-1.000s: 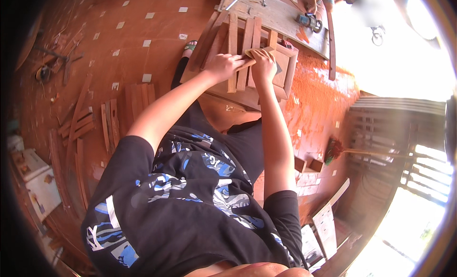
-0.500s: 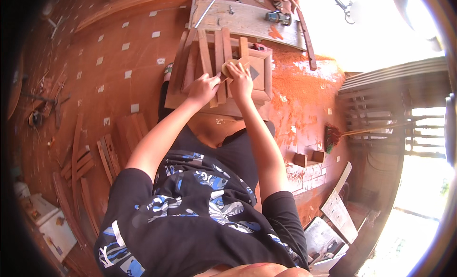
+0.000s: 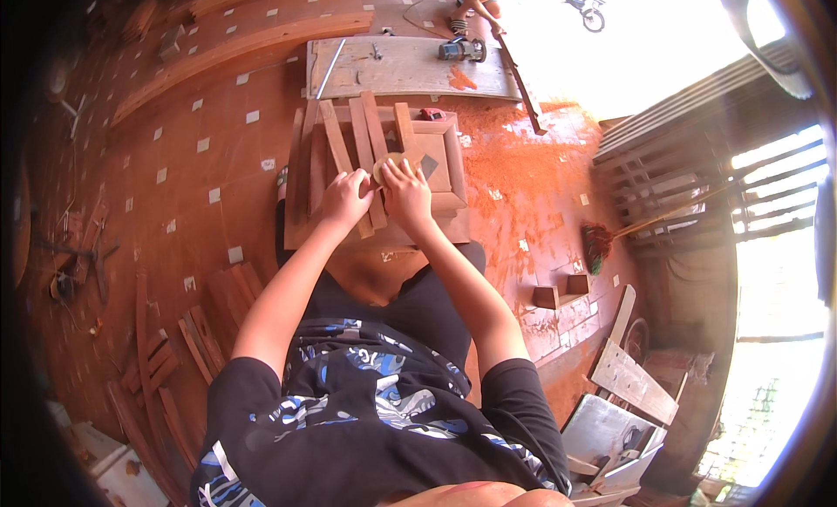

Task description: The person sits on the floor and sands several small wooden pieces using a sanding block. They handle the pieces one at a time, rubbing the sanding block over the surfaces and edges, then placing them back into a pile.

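Right fingers (image 3: pixel 407 170) spread on tan disc (image 3: pixel 378 170)

Wooden slats (image 3: pixel 359 132) ahead, free room above

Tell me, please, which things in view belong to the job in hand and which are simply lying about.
With the work:
- tan pad under the right hand, left hand beside it
- wooden slats beneath the hands
- panelled wooden piece under the slats

Lying about:
- blue power tool on a board
- red-headed broom
- long plank on the floor
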Demonstrator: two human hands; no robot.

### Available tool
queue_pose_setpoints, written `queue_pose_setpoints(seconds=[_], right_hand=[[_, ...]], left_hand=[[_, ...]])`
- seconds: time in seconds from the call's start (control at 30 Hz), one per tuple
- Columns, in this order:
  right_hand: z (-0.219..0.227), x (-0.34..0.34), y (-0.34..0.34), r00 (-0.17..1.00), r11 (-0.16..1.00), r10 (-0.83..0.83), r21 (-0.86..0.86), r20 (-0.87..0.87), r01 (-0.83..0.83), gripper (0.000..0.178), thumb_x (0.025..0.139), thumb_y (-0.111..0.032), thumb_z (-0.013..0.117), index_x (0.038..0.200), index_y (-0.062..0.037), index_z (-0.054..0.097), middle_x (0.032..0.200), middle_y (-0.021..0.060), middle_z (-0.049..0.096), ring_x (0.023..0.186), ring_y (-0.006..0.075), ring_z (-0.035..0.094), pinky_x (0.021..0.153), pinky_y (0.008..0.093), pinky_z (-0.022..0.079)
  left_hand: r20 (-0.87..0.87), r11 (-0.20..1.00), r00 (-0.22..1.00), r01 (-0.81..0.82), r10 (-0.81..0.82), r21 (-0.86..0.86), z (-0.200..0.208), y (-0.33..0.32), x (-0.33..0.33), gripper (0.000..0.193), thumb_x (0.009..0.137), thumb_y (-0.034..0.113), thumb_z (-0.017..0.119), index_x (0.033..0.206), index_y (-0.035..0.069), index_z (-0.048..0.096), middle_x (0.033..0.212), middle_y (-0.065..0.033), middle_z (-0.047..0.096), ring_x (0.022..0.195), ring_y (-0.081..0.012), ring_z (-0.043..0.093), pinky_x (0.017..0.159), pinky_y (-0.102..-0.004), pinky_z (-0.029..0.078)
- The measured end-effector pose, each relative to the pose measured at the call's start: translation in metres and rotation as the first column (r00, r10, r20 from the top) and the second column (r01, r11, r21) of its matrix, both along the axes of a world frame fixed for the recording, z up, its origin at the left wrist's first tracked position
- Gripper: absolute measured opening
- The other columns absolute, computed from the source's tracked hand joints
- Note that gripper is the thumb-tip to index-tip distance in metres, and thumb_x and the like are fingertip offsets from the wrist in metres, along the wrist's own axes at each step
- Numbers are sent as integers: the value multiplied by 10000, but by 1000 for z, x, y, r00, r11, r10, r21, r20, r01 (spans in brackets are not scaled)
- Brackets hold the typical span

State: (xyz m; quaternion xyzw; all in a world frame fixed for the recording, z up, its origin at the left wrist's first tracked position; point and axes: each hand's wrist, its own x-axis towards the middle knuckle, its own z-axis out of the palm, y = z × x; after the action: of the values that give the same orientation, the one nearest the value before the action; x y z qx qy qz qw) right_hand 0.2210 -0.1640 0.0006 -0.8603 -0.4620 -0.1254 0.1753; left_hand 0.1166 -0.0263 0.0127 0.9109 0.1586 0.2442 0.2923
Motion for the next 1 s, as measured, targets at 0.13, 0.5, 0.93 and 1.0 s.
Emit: queue_pose_setpoints(seconds=[0.13,0.5,0.93,1.0], right_hand=[[-8,-17,-12,1000,999,13,51,-1,-13,495,876,-98,622,1371,-110,632,1462,48,612,1368,318,552,1112,546,442],[2,19,2,1000,992,-18,-126,12,19,648,906,-137,612,1536,-147,457,1618,10,423,1510,262,368,1194,519,352],[-8,-4,-9,1000,980,26,-199,-15,-28,737,925,-274,636,1597,-159,359,1681,41,311,1550,306,289,1195,575,321],[2,3,-5,999,964,33,-263,-35,-41,759,928,-282,626,1615,-169,323,1694,33,284,1566,283,254,1209,612,273]], left_hand=[[-20,1000,1000,24,-24,1,3,2,9,282,747,111,803,898,96,565,925,-89,688,918,-326,664,782,-462,549],[-155,987,987,69,-46,145,-19,9,19,540,737,207,840,1216,39,654,1225,-91,668,1227,-293,571,1021,-444,479],[-346,982,936,4,62,187,-15,0,22,705,838,332,741,1458,64,542,1616,-85,416,1548,-311,270,1241,-556,243],[-390,984,917,-10,80,179,-13,3,25,740,844,352,726,1493,76,501,1639,-82,384,1562,-307,238,1254,-577,198]])
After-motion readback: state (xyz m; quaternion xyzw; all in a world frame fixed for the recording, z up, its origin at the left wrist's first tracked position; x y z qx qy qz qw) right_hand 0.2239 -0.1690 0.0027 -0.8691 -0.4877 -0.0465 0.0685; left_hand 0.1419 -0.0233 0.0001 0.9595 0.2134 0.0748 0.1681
